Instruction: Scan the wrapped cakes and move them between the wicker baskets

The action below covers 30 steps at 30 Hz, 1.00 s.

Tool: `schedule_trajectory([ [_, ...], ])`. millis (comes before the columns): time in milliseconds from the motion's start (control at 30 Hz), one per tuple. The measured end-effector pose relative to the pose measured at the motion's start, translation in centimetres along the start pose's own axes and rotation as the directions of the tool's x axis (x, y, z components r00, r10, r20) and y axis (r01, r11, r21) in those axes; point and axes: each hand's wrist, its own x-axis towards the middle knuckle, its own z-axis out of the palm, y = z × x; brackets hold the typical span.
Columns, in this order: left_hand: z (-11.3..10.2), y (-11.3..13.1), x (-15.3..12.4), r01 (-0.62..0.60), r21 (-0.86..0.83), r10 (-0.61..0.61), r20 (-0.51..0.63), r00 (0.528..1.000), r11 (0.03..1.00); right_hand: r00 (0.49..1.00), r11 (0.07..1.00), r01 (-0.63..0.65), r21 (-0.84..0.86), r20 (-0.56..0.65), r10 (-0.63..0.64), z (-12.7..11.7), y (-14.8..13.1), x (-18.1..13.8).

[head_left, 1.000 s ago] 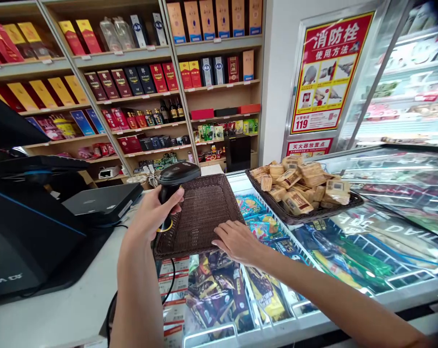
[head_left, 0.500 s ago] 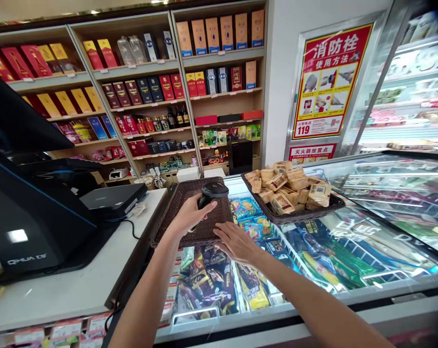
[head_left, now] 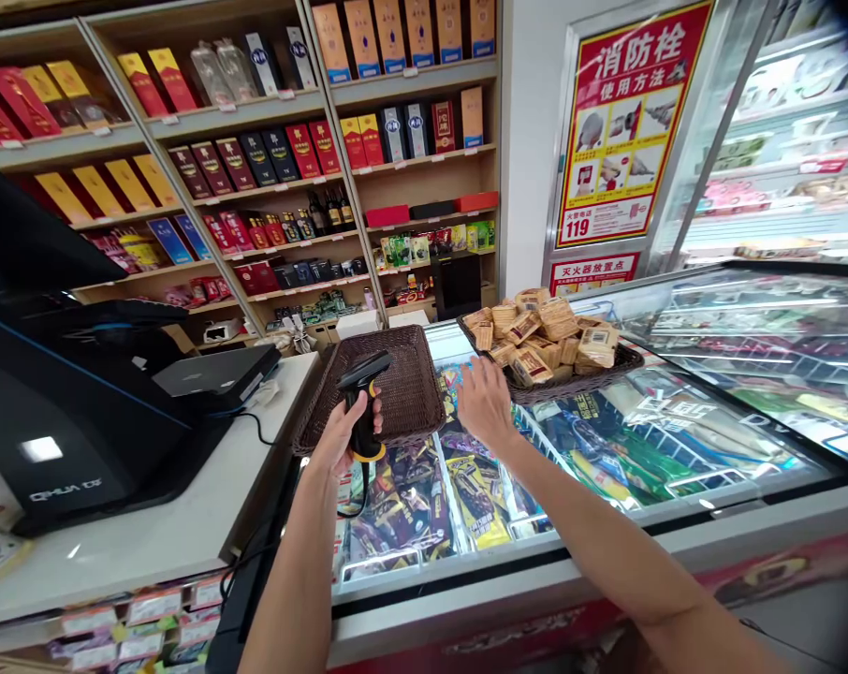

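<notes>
While the left hand grips the scanner by its handle, the right reaches out, open, near the basket.
Held with its head tipped up to the right, the scanner is in front of the brown tray, its cord hanging below; the right hand's fingers are spread beside the basket's left corner, touch unclear, and packets fill the basket on the freezer.

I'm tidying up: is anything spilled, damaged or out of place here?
Nothing stands out: the wrapped packs sit heaped within their basket, and no spill or damage shows. The left hand grips the scanner.
</notes>
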Motion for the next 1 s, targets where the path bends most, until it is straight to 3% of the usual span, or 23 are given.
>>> schedule_trajectory([
  [67, 0.2, -0.4, 0.1, -0.005, -0.036, 0.006, 0.018, 1.0, 0.999, 0.991, 0.988, -0.115, -0.106, 0.056, 0.121, -0.1, 1.6, 0.5],
  [167, 0.4, -1.0, 0.4, -0.015, -0.038, 0.015, 0.0, 1.0, 0.999, 0.968, 0.964, -0.155, -0.216, 0.161, 0.192, 0.1, 3.5, 0.9],
  [300, 0.5, -1.6, 0.7, -0.001, 0.025, 0.003, -0.085, 0.996, 1.0, 0.947, 0.945, -0.151, -0.29, 0.232, 0.223, 0.7, 4.4, 0.6],
  [567, 0.0, -2.9, -0.4, 0.011, 0.101, 0.002, -0.128, 0.992, 0.995, 0.934, 0.931, -0.121, -0.344, 0.278, 0.224, 1.1, 5.0, 0.1],
  [767, -0.1, -3.3, -0.3, -0.057, 0.219, 0.107, -0.223, 0.969, 0.974, 0.932, 0.927, -0.094, -0.363, 0.296, 0.21, 0.6, 5.0, 0.2],
  [1000, -0.3, -3.9, -0.3, 0.02, 0.323, 0.071, -0.267, 0.961, 0.946, 0.891, 0.918, -0.166, -0.359, 0.344, 0.296, -0.9, 5.4, 0.3],
])
